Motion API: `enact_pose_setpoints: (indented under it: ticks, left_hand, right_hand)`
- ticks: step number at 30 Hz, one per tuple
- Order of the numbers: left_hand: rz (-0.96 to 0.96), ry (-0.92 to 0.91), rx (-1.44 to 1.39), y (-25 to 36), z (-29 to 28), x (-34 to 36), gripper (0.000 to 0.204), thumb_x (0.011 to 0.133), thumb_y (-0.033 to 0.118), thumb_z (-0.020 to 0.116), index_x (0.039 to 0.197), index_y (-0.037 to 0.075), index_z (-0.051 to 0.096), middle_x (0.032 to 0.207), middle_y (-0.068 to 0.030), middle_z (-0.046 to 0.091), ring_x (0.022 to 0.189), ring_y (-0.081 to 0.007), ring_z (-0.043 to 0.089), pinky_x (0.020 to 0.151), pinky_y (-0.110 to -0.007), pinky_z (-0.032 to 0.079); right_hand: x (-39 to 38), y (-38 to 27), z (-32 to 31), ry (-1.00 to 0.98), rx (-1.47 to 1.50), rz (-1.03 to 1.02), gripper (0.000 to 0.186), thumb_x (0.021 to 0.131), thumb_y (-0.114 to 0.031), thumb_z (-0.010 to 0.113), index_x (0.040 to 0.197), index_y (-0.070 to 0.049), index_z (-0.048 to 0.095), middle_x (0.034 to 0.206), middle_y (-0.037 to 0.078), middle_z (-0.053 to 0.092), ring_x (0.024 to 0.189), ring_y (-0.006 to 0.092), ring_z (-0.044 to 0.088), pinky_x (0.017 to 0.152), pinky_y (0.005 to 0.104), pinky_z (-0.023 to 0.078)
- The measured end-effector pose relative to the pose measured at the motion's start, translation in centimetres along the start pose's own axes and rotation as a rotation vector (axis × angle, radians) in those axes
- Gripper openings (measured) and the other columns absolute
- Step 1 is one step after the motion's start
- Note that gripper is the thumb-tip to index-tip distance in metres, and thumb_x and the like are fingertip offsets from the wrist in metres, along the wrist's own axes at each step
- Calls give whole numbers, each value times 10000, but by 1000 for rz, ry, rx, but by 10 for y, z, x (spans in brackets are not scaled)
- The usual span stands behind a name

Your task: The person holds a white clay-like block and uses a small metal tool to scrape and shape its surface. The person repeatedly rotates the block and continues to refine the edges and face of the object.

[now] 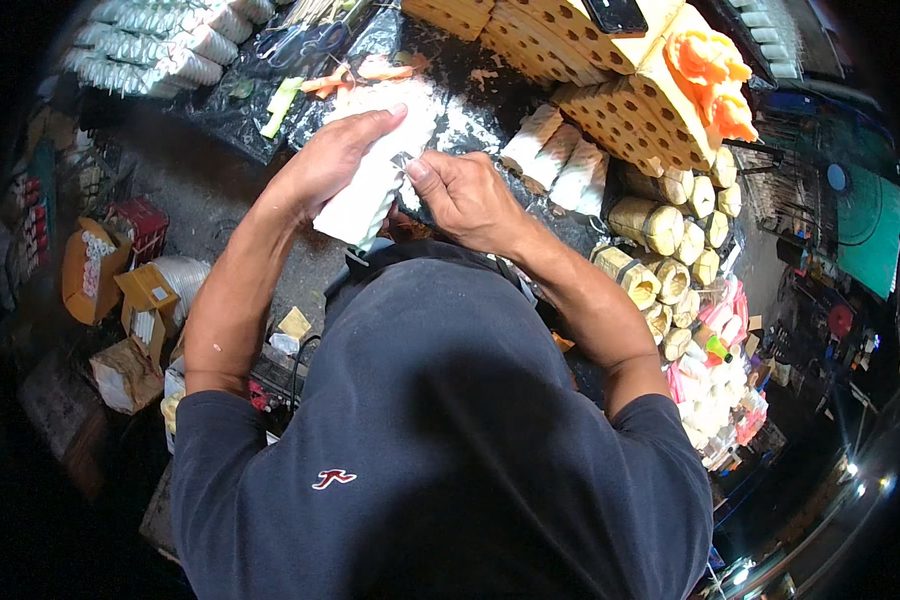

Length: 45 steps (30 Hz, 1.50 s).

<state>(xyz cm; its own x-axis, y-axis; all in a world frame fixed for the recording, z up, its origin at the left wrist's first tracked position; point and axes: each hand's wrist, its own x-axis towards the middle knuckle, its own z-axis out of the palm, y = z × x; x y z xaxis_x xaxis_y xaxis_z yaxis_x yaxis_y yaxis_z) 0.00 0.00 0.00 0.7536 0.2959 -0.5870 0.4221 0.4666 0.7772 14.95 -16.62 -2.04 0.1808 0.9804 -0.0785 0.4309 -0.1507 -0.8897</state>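
A white, ridged bundle [372,185], overexposed in the strong light, is held at a slant in front of my chest. My left hand [335,155] grips it from the left, thumb stretched along the upper side and the fingers mostly hidden underneath. At its right edge, my right hand [467,198] is closed, thumb pressed against the curled index finger. A small dark gap or strip shows by that thumb; what the pinch holds is too small to make out. Several similar white ridged bundles [558,160] lie side by side right of my right hand.
Yellow blocks full of holes [630,115] stand at the back right, with orange plastic [708,80] and a phone [618,14] on top. Tied yellowish bundles [650,225] are stacked at the right. Scissors [320,40] lie at the back; cardboard boxes [95,270] stand at the left.
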Motion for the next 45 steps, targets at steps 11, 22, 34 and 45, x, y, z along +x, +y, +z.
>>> enact_pose_setpoints:
  ticks: [11, 22, 34, 45]
  left_hand:
    - [-76, -67, -197, 8, 8, -3, 561, 1126, 532, 566, 1145, -17, 679, 760, -120, 709, 553, -257, 721, 471, -375, 624]
    - [-113, -104, -230, -2, 1, -3, 542, 1132, 496, 572, 1182, -34, 673, 801, -144, 716, 573, -259, 738, 482, -381, 639]
    - [-107, -98, -216, -3, 2, -3, 549, 1123, 503, 590, 1190, -36, 671, 824, -140, 731, 573, -258, 740, 481, -378, 634]
    - [21, 39, -41, -4, 1, -2, 530, 1121, 490, 604, 1179, -30, 690, 829, -119, 740, 559, -211, 728, 464, -329, 613]
  right_hand:
    - [0, 6, 16, 312, -149, -174, 298, 1132, -292, 624, 984, -33, 640, 661, 200, 639, 615, 413, 704, 564, 495, 565]
    - [0, 6, 11, 186, -75, -168, 389, 1168, -315, 547, 933, -13, 619, 657, 209, 604, 597, 428, 667, 583, 503, 529]
    - [3, 11, 8, 314, -379, -405, 318, 1095, -239, 665, 859, -35, 602, 682, 156, 649, 575, 344, 690, 502, 450, 552]
    - [5, 15, 7, 122, -334, -306, 394, 1123, -321, 622, 859, -29, 625, 654, 199, 647, 604, 397, 692, 546, 501, 555]
